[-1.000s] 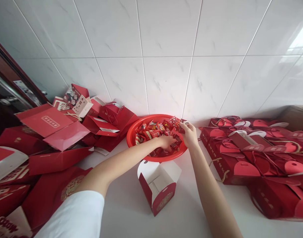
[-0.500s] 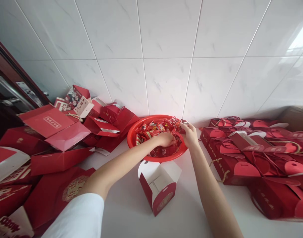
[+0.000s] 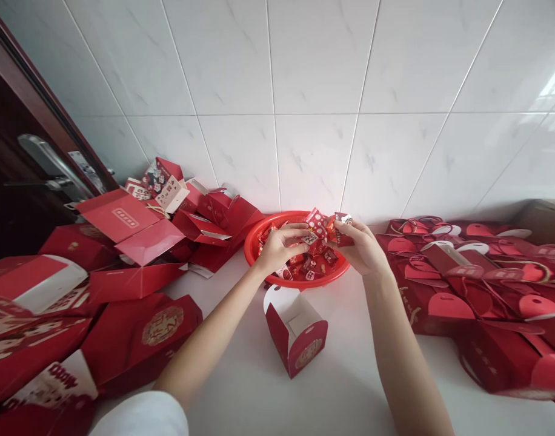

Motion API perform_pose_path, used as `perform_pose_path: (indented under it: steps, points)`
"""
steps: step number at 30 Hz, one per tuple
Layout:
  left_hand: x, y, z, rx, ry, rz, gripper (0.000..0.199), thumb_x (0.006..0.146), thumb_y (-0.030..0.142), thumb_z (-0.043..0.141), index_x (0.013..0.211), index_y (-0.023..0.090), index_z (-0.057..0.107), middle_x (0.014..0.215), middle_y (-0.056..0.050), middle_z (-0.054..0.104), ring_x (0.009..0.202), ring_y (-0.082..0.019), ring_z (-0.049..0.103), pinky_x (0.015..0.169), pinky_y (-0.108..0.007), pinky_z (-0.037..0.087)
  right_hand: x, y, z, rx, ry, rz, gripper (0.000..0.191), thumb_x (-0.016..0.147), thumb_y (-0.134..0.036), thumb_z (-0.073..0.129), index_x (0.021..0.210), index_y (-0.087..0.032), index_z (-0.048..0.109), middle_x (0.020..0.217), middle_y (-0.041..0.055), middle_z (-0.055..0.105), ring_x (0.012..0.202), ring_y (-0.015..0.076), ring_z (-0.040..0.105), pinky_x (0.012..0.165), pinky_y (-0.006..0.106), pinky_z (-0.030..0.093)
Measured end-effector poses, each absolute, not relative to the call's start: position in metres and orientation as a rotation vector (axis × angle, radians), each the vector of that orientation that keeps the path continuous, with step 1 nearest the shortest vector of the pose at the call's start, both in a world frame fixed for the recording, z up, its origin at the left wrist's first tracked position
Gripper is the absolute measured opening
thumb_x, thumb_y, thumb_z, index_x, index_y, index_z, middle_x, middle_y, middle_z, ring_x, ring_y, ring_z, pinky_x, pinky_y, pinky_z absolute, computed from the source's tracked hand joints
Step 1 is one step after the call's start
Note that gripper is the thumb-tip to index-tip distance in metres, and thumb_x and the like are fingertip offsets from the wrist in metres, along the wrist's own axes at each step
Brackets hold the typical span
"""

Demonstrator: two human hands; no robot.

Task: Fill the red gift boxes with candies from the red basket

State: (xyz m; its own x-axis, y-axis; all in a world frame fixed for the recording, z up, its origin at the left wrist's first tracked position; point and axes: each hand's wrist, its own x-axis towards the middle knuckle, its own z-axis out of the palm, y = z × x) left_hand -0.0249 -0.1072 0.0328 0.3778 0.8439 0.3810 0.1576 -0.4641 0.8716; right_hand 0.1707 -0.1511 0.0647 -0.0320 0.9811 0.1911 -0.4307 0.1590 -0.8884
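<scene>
A red plastic basket (image 3: 320,281) holding wrapped candies (image 3: 320,261) stands against the tiled wall. Over its left part is my left hand (image 3: 282,245), thumb and fingers closed on a small wrapped candy (image 3: 309,238). My right hand (image 3: 359,245), above the basket's right side, grips several red wrapped candies (image 3: 336,228). A polka-dot packet (image 3: 317,221) shows between the two hands; which hand bears it I cannot tell. Just in front of the basket an open red gift box (image 3: 300,345) with a white inside sits on the table, its flaps up.
Unclosed red boxes (image 3: 132,227) lie in a loose heap on the left. Closed red gift boxes (image 3: 459,290) with cord handles are packed together on the right. A door handle (image 3: 50,160) is at the far left, and a brown carton (image 3: 543,224) at the back right.
My left hand has risen out of the candies with one in its fingers and come near my right hand. My right hand stays above the basket, still holding candies. The view has shifted slightly left.
</scene>
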Motion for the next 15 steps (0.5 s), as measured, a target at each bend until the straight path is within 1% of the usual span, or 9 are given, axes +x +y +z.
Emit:
perform_pose_path:
  steps: [3,5,7,11,13,15]
  points:
    - [-0.041,-0.128,0.038,1.851,0.883,1.039,0.032,0.073,0.027,0.074,0.104,0.021,0.080,0.137,-0.009,0.064,0.123,-0.031,0.060,0.095,-0.041,0.056,0.168,-0.168,0.073,-0.755,-1.111,1.292,0.028,0.063,-0.041,0.086,0.076,-0.021,0.071,0.077,0.0029,0.072,0.081,0.0232,0.068,0.068,0.033,0.057]
    - [-0.052,-0.140,0.042,1.873,0.858,0.920,0.027,0.073,0.026,0.073,0.097,0.020,0.081,0.133,-0.010,0.066,0.120,-0.031,0.062,0.090,-0.040,0.058,0.166,-0.178,0.078,-0.761,-1.135,1.281,0.027,0.063,-0.040,0.086,0.076,-0.021,0.070,0.074,0.0022,0.070,0.080,0.0238,0.068,0.067,0.033,0.056]
    - [-0.060,-0.150,0.045,1.921,0.832,0.785,0.023,0.074,0.026,0.072,0.094,0.020,0.081,0.127,-0.010,0.069,0.115,-0.029,0.065,0.086,-0.038,0.059,0.166,-0.186,0.080,-0.765,-1.161,1.260,0.026,0.065,-0.039,0.086,0.076,-0.021,0.070,0.071,0.0013,0.068,0.076,0.0223,0.067,0.067,0.032,0.055]
    - [-0.070,-0.165,0.049,2.165,0.813,0.605,0.019,0.080,0.028,0.068,0.094,0.023,0.081,0.119,-0.006,0.072,0.110,-0.024,0.066,0.093,-0.034,0.054,0.165,-0.195,0.080,-0.765,-1.337,1.218,0.022,0.073,-0.038,0.082,0.076,-0.020,0.071,0.072,0.0005,0.067,0.070,0.0175,0.063,0.066,0.030,0.051]
    - [-0.074,-0.171,0.051,2.278,0.909,0.584,0.020,0.084,0.030,0.064,0.093,0.023,0.080,0.110,-0.005,0.073,0.098,-0.020,0.068,0.088,-0.031,0.053,0.164,-0.197,0.080,-0.782,-1.465,1.208,0.021,0.076,-0.037,0.080,0.077,-0.019,0.071,0.073,0.0005,0.066,0.069,0.0164,0.060,0.065,0.029,0.049]
    - [-0.078,-0.177,0.055,2.357,1.049,0.491,0.022,0.086,0.033,0.062,0.093,0.023,0.080,0.097,-0.004,0.074,0.082,-0.018,0.067,0.077,-0.028,0.051,0.164,-0.200,0.081,-0.832,-1.579,1.200,0.020,0.078,-0.037,0.079,0.077,-0.018,0.071,0.070,-0.0003,0.064,0.064,0.0143,0.056,0.059,0.027,0.046]
